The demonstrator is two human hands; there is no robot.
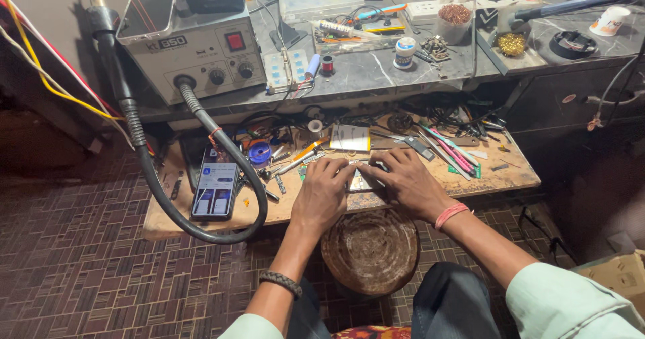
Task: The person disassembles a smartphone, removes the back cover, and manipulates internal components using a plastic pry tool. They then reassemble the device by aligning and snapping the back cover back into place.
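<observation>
My left hand [324,192] and my right hand [405,181] rest side by side on a low wooden board [497,174]. Both press on a small flat device [359,182] that lies between them, mostly covered by my fingers. A braided band circles my left wrist and a pink thread circles my right. A lit smartphone [216,190] lies flat to the left of my left hand. Just beyond my fingers lies a flat rectangular battery [350,138].
A grey hot-air rework station [195,47] sits on the marble shelf [376,73], its black hose [201,228] looping past the phone. Tweezers, screwdrivers [451,152] and wires litter the board. A round worn stool [370,250] stands below, a cardboard box [618,275] at right.
</observation>
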